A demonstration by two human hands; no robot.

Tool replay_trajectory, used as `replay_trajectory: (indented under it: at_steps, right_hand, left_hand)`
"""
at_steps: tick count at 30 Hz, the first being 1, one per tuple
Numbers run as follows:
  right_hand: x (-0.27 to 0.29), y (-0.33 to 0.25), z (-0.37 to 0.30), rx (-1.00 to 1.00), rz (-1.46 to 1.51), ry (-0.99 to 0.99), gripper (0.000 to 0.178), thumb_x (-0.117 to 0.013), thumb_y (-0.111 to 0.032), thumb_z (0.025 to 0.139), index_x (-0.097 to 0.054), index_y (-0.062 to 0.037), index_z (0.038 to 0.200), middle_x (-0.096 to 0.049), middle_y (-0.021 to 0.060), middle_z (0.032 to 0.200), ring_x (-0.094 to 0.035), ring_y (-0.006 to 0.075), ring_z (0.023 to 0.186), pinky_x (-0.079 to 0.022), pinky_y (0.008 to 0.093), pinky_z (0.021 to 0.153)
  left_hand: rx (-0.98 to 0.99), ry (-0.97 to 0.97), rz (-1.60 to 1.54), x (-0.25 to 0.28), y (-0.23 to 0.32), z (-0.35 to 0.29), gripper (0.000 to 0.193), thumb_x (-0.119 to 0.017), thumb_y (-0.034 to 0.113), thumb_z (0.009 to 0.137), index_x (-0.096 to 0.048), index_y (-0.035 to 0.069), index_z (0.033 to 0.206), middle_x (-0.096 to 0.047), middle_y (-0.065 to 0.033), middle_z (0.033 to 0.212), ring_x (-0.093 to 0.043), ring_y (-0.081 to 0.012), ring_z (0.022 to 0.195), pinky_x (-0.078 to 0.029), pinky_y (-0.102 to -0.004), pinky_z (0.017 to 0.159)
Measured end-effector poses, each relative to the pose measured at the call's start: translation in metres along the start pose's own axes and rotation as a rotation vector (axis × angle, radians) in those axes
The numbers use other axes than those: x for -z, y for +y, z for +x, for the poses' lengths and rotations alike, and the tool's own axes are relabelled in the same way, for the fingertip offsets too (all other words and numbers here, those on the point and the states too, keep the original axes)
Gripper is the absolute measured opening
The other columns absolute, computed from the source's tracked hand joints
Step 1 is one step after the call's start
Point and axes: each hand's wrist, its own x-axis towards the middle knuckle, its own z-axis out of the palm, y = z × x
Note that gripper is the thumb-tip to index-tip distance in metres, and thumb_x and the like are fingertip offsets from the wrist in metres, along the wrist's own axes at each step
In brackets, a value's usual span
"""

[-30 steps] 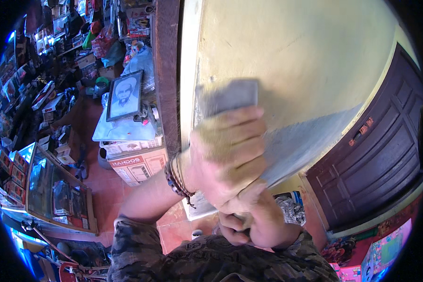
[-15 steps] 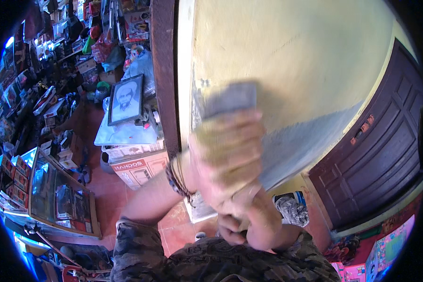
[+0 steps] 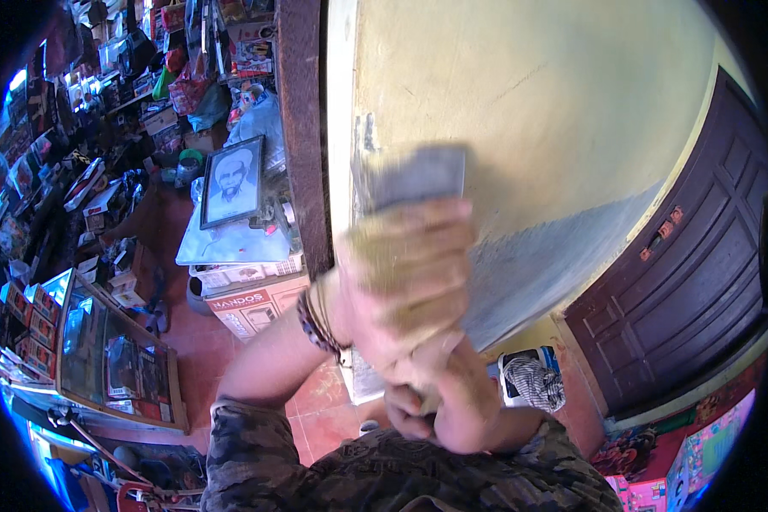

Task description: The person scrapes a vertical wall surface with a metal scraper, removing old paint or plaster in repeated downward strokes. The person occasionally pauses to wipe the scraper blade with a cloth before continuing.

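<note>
A scraper with a wide, flat grey blade (image 3: pixel 420 177) is held up against the yellow wall (image 3: pixel 520 111), close to its pale left edge. The blade is smeared by motion, and whether it touches the paint cannot be made out. My left hand (image 3: pixel 408 282), a beaded bracelet at its wrist, is closed round the tool just below the blade and hides the handle. Lower down, near my chest, my right hand (image 3: pixel 452 405) is closed with its fingers curled, seemingly round the handle's lower end, which is mostly covered.
A dark wooden post (image 3: pixel 303 128) borders the wall. Beyond it a framed portrait (image 3: pixel 232 181) rests on a cardboard box (image 3: pixel 260 307), near a glass display case (image 3: pixel 124 363) and heaped goods. A brown door (image 3: pixel 683 256) stands right; a striped cloth bundle (image 3: pixel 533 382) lies below.
Both hands and the scraper have shifted slightly left along the wall, still blurred. The grip looks the same, and the whole view has turned a little.
</note>
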Motion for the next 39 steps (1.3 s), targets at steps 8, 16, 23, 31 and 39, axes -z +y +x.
replay_trajectory:
  at_steps: [8,16,23,31,39]
  right_hand:
    - [0.002,0.001,0.003,-0.036,0.231,-0.039,0.035,-0.04,-0.04,0.101,-0.044,-0.0086,0.115,-0.046,0.0089,0.078,-0.043,0.0135,0.054,-0.034,0.0259,0.039]
    - [0.001,-0.009,0.005,-0.032,0.175,-0.092,0.038,-0.037,-0.046,0.101,-0.04,-0.0123,0.119,-0.042,0.0057,0.07,-0.04,0.0139,0.046,-0.034,0.0251,0.038]
    - [0.003,0.008,0.004,-0.119,0.213,-0.005,0.043,-0.047,-0.036,0.096,-0.037,-0.0122,0.13,-0.047,0.0038,0.078,-0.045,0.0091,0.055,-0.032,0.0237,0.037]
    - [0.022,0.044,-0.002,-0.159,0.218,-0.012,0.039,-0.046,-0.046,0.097,-0.044,-0.0096,0.111,-0.043,0.0041,0.065,-0.041,0.0126,0.043,-0.03,0.0257,0.036]
    - [0.015,-0.002,-0.001,-0.191,0.34,-0.095,0.038,-0.048,-0.043,0.095,-0.045,-0.0106,0.116,-0.046,0.003,0.07,-0.044,0.0113,0.046,-0.03,0.024,0.036]
  left_hand:
    - [0.059,-0.014,-0.03,0.005,-0.004,0.011,0.026,-0.054,0.028,0.065,-0.058,0.004,0.054,-0.059,-0.0088,0.064,-0.069,-0.0287,0.076,-0.055,-0.0449,0.091]
    - [0.007,0.009,-0.032,0.007,-0.006,0.012,0.027,-0.054,0.028,0.067,-0.058,0.004,0.055,-0.057,-0.0088,0.064,-0.067,-0.0298,0.073,-0.055,-0.0455,0.087]
    - [-0.009,-0.121,-0.026,0.008,0.005,0.003,0.026,-0.055,0.028,0.064,-0.056,0.003,0.057,-0.057,-0.0092,0.066,-0.067,-0.0288,0.077,-0.053,-0.0444,0.09]
    - [0.118,-0.091,-0.026,-0.011,0.02,-0.024,0.023,-0.055,0.028,0.063,-0.055,0.006,0.056,-0.056,-0.0073,0.063,-0.065,-0.0274,0.069,-0.055,-0.0467,0.087]
    - [0.131,-0.035,-0.05,-0.009,0.002,0.001,0.026,-0.055,0.031,0.061,-0.056,0.007,0.051,-0.057,-0.0097,0.06,-0.067,-0.0305,0.073,-0.055,-0.0477,0.089]
